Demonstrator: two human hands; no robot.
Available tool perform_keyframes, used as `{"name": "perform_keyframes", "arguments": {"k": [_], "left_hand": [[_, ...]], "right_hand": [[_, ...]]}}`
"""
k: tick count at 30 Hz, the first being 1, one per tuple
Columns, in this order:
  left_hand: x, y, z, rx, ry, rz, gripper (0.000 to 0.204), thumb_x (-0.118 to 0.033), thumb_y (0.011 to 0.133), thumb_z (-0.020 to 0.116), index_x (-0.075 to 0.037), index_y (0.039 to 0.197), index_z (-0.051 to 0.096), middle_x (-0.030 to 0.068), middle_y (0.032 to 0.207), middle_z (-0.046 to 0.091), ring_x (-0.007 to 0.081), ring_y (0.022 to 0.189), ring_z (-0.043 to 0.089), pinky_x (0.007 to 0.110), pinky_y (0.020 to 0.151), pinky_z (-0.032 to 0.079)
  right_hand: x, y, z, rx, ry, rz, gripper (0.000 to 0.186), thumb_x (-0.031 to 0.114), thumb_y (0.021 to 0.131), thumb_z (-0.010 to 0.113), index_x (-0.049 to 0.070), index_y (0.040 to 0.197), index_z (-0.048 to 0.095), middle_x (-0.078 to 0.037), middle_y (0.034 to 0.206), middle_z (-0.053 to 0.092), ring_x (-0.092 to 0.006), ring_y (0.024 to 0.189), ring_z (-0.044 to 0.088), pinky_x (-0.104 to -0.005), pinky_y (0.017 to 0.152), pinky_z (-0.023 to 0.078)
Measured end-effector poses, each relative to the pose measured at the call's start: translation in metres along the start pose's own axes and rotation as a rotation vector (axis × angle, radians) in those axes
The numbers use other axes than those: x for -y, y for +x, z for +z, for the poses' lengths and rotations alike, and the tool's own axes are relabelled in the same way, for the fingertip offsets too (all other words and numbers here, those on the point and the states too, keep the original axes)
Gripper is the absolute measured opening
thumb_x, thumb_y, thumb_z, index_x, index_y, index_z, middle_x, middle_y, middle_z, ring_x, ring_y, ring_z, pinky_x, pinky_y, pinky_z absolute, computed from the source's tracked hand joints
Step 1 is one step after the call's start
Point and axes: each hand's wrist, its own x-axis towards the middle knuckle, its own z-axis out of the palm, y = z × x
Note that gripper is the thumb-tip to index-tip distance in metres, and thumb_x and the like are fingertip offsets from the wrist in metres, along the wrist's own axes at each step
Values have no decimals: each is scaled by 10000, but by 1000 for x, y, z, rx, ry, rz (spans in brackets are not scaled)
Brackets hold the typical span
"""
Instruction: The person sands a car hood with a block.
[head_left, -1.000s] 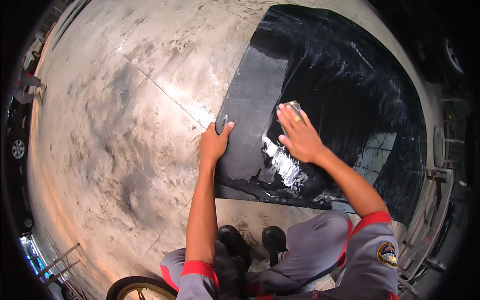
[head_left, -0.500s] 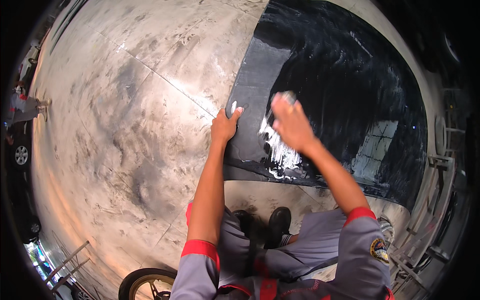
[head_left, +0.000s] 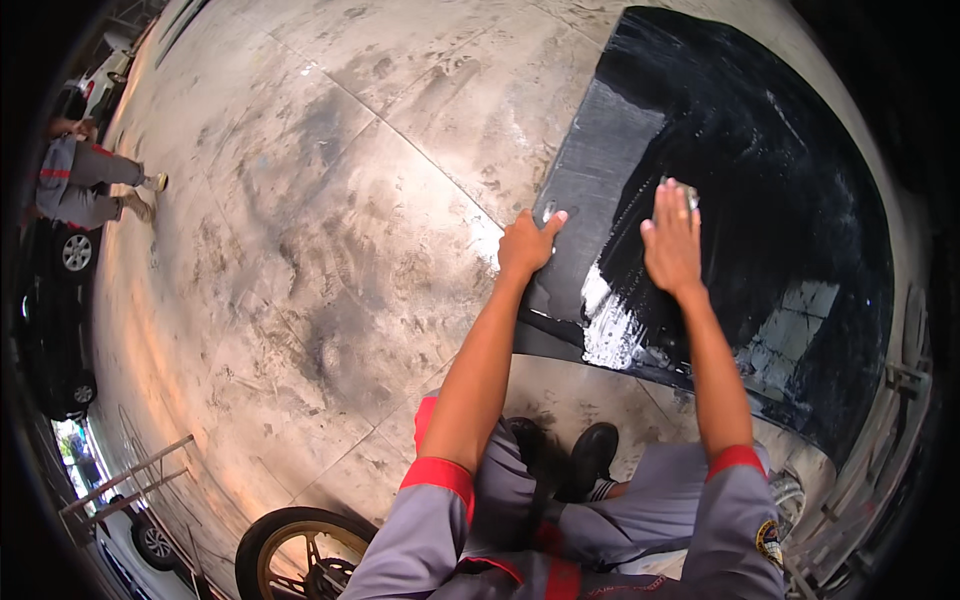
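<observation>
A large black panel, shaped like a car hood, lies before me with a wet, glossy surface. My left hand grips its left edge, thumb on top and fingers curled at the rim. Flat on the panel's wet middle, my right hand has its fingers straight and pressed close together. A small pale edge of something shows beyond its fingertips; the rest is hidden beneath them. White foamy liquid lies on the panel near its front left corner. A duller grey strip runs along the left side.
A spoked wheel with a tyre is close by at lower left. On the far left a person stands near a dark car. Metal frames stand at the lower left and along the right edge. My shoes are just before the panel.
My right hand has gone from a blurred, angled pose to a straighter one, a little farther right over the panel. The whole view has shifted; my left hand stays at the edge.
</observation>
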Motion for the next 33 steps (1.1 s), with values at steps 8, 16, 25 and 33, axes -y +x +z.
{"name": "perform_keyframes", "arguments": {"k": [8, 16, 25, 33], "left_hand": [[3, 9, 0, -11, 14, 46, 852, -730, 854, 626, 78, 1122, 663, 323, 1103, 690, 453, 1081, 667, 486, 951, 495], [1, 8, -1, 7, 29, 62, 870, -746, 858, 607, 91, 1089, 662, 338, 1082, 686, 460, 1064, 670, 496, 940, 498], [6, 11, 2, -14, 21, 74, 827, -716, 869, 621, 87, 1061, 668, 334, 1063, 689, 455, 1045, 673, 483, 922, 501], [4, 16, 0, 19, 12, 86, 858, -708, 871, 629, 116, 1106, 661, 336, 1091, 688, 450, 1061, 672, 470, 938, 497]], "right_hand": [[11, -29, -43, 223, -92, -135, 646, 363, 1025, 470, 30, 1561, 331, -144, 1657, 285, -297, 1544, 231, -512, 1228, 207], [83, -85, -62, 337, 159, -361, 699, 386, 963, 520, 53, 1552, 344, -132, 1620, 329, -275, 1525, 259, -531, 1212, 223], [59, -30, -49, 170, -1, -82, 616, 341, 1036, 457, 32, 1557, 340, -174, 1630, 313, -302, 1530, 263, -555, 1218, 226], [43, -58, -13, 206, 116, -186, 648, 369, 1034, 472, 58, 1581, 317, -114, 1684, 239, -256, 1558, 221, -528, 1249, 152]]}}
